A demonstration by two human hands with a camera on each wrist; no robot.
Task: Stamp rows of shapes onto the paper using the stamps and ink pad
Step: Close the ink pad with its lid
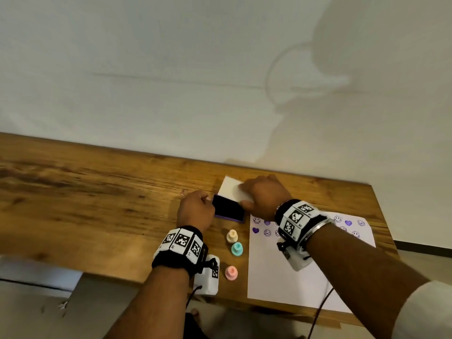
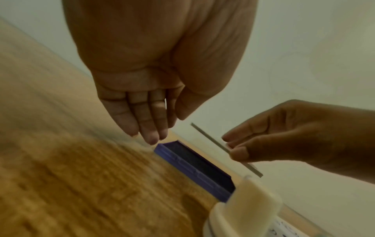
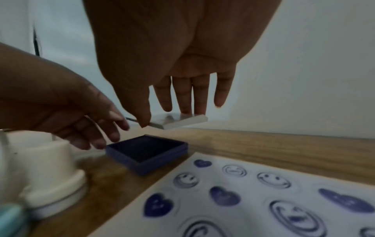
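Note:
The purple ink pad (image 1: 228, 209) lies uncovered on the table, its dark pad showing (image 3: 146, 147). My right hand (image 1: 261, 192) pinches the pad's clear lid (image 1: 231, 188) between thumb and fingers and holds it tilted just above and behind the pad (image 3: 182, 121). My left hand (image 1: 195, 209) has straight fingers, and its fingertips (image 2: 151, 138) are at the pad's left corner. Three stamps stand upright in front of the pad: cream (image 1: 231, 236), teal (image 1: 236, 249) and pink (image 1: 231, 272). The white paper (image 1: 276, 272) to their right carries purple smileys and hearts along its far part.
The wooden table (image 1: 97, 192) stretches bare to the left of my hands, and a pale wall (image 1: 171, 81) rises right behind it. The table's front edge runs just below the pink stamp and the paper. A cable hangs from each wrist.

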